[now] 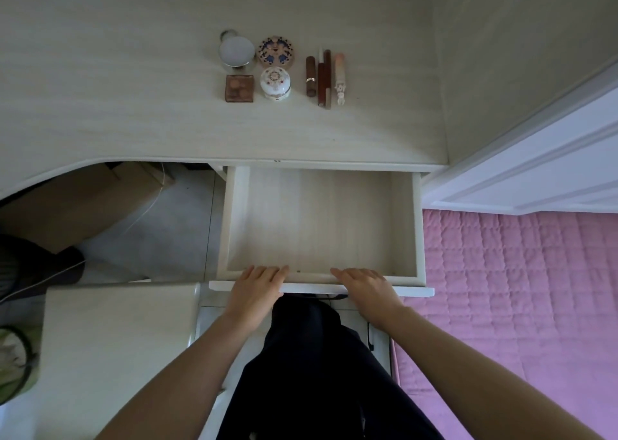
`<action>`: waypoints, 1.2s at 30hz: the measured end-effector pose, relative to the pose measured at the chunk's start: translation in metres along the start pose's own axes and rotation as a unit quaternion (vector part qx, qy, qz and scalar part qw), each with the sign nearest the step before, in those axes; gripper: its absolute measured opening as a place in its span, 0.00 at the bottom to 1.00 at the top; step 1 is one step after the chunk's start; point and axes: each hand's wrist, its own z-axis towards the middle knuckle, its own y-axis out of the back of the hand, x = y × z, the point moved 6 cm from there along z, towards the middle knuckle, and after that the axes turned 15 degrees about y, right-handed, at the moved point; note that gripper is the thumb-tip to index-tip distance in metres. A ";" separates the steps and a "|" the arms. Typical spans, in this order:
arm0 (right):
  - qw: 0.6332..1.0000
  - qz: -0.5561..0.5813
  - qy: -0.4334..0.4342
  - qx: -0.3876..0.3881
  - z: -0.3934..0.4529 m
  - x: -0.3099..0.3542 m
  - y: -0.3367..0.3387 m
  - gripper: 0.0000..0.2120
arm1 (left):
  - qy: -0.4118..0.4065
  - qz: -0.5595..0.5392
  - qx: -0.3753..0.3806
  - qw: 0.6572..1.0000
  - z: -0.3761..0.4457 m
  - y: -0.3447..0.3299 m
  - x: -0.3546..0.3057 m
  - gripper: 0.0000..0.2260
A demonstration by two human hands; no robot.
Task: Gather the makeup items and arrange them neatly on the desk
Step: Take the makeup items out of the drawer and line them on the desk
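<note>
Makeup items stand in a tidy group on the pale desk [133, 105]: a round white compact [236, 50], a patterned round compact [276, 52], a brown square palette [239, 88], a white floral jar [275, 82], a brown lipstick tube [310, 76], two thin brown pencils [323, 79] and a pale pink tube [339, 76]. Below the desk edge a drawer [321, 222] is pulled out, its inside bare. My left hand [259, 285] and my right hand [366, 287] rest with straight fingers on the drawer's front panel.
A bed with a pink quilted cover [521, 292] lies to the right, beside a white door frame [535, 168]. A white chair or stool [113, 349] stands at the lower left. A cardboard box [80, 202] and a cable sit under the desk.
</note>
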 end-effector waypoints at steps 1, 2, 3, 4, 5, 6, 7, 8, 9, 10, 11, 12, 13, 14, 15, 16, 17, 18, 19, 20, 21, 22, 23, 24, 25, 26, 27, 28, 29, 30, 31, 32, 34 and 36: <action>1.000 -0.008 0.003 0.001 0.000 0.001 0.000 0.32 | -0.005 0.005 -0.005 1.000 0.000 0.001 0.000 0.29; 1.000 -0.014 0.005 0.001 0.000 0.002 0.001 0.33 | -0.010 0.010 -0.012 1.000 0.001 0.002 0.000 0.28; 1.000 -0.018 0.007 0.000 0.000 0.001 0.001 0.34 | -0.015 0.013 -0.017 1.000 0.002 0.003 0.000 0.28; 1.000 -0.021 0.006 -0.003 -0.001 0.000 0.001 0.34 | -0.019 0.016 -0.023 0.999 0.004 0.004 0.001 0.27; 1.000 -0.023 0.006 -0.005 0.000 -0.001 0.001 0.34 | -0.022 0.018 -0.028 0.999 0.006 0.005 0.001 0.27; 1.000 -0.025 0.007 -0.007 0.001 -0.002 0.001 0.35 | -0.025 0.020 -0.035 0.999 0.008 0.006 0.002 0.27; 1.000 -0.025 0.007 -0.010 0.003 -0.003 0.002 0.35 | -0.027 0.021 -0.038 0.999 0.011 0.007 0.003 0.27; 1.000 -0.025 0.006 -0.011 0.005 -0.004 0.004 0.34 | -0.029 0.022 -0.041 0.999 0.014 0.008 0.003 0.27; 1.000 -0.026 0.004 -0.015 0.007 -0.006 0.007 0.33 | -0.029 0.023 -0.044 0.998 0.018 0.010 0.004 0.27; 0.999 -0.026 0.003 -0.018 0.009 -0.007 0.010 0.32 | -0.028 0.026 -0.048 0.998 0.022 0.011 0.005 0.27; 0.999 -0.024 0.002 -0.021 0.012 -0.009 0.013 0.31 | -0.026 0.028 -0.049 0.998 0.026 0.012 0.005 0.27; 0.999 -0.022 0.001 -0.024 0.015 -0.012 0.016 0.31 | -0.025 0.030 -0.051 0.998 0.031 0.013 0.006 0.27; 0.999 -0.024 0.001 -0.025 0.017 -0.015 0.018 0.32 | -0.025 0.031 -0.054 0.998 0.035 0.015 0.007 0.27; 0.999 -0.031 0.001 -0.022 0.020 -0.018 0.020 0.34 | -0.025 0.032 -0.060 0.997 0.040 0.017 0.007 0.27; 0.999 -0.038 0.002 -0.017 0.024 -0.021 0.022 0.36 | -0.026 0.033 -0.064 0.997 0.044 0.020 0.008 0.27; 0.999 -0.042 0.002 -0.015 0.027 -0.024 0.024 0.38 | -0.027 0.033 -0.069 0.997 0.049 0.023 0.008 0.27; 0.999 -0.042 0.001 -0.016 0.031 -0.027 0.027 0.39 | -0.027 0.034 -0.072 0.996 0.054 0.025 0.009 0.27; 0.999 -0.042 0.001 -0.020 0.034 -0.030 0.030 0.38 | -0.028 0.034 -0.076 0.996 0.059 0.027 0.010 0.27; 0.999 -0.040 -0.001 -0.025 0.038 -0.032 0.034 0.37 | -0.028 0.034 -0.078 0.996 0.064 0.029 0.011 0.27; 0.999 -0.039 -0.002 -0.027 0.041 -0.034 0.038 0.36 | -0.028 0.033 -0.079 0.996 0.069 0.031 0.011 0.27; 0.999 -0.039 -0.003 -0.029 0.044 -0.036 0.041 0.36 | -0.028 0.034 -0.081 0.996 0.074 0.032 0.012 0.27; 0.999 -0.040 -0.004 -0.029 0.047 -0.038 0.044 0.35 | -0.028 0.036 -0.084 0.995 0.078 0.034 0.013 0.26; 0.999 -0.040 -0.004 -0.032 0.049 -0.040 0.046 0.35 | -0.028 0.038 -0.086 0.995 0.081 0.035 0.014 0.25; 0.999 -0.038 -0.005 -0.036 0.051 -0.043 0.048 0.35 | -0.026 0.037 -0.088 0.995 0.085 0.037 0.015 0.25; 0.999 -0.036 -0.007 -0.040 0.053 -0.046 0.049 0.35 | -0.023 0.033 -0.088 0.995 0.089 0.038 0.015 0.24; 0.998 -0.035 -0.008 -0.045 0.056 -0.049 0.051 0.35 | -0.018 0.027 -0.090 0.995 0.092 0.041 0.016 0.24; 0.998 -0.035 -0.008 -0.050 0.058 -0.051 0.054 0.35 | -0.010 0.018 -0.091 0.996 0.096 0.043 0.017 0.24; 0.998 -0.037 -0.008 -0.054 0.060 -0.054 0.057 0.35 | -0.001 0.009 -0.094 0.996 0.099 0.046 0.017 0.24; 0.997 -0.039 -0.009 -0.059 0.063 -0.055 0.061 0.35 | 0.007 0.002 -0.097 0.995 0.102 0.049 0.018 0.23; 0.997 -0.042 -0.012 -0.064 0.064 -0.056 0.065 0.35 | 0.011 -0.002 -0.102 0.995 0.105 0.051 0.018 0.23; 0.997 -0.044 -0.014 -0.069 0.066 -0.058 0.069 0.35 | 0.014 -0.006 -0.105 0.994 0.108 0.054 0.018 0.22; 0.996 -0.044 -0.016 -0.071 0.069 -0.059 0.073 0.35 | 0.019 -0.010 -0.109 0.994 0.112 0.056 0.019 0.21; 0.995 -0.048 -0.021 -0.080 0.073 -0.063 0.077 0.36 | 0.028 -0.018 -0.121 0.992 0.117 0.061 0.020 0.20; 0.994 -0.049 -0.022 -0.096 0.077 -0.067 0.079 0.36 | 0.039 -0.029 -0.131 0.990 0.121 0.067 0.020 0.19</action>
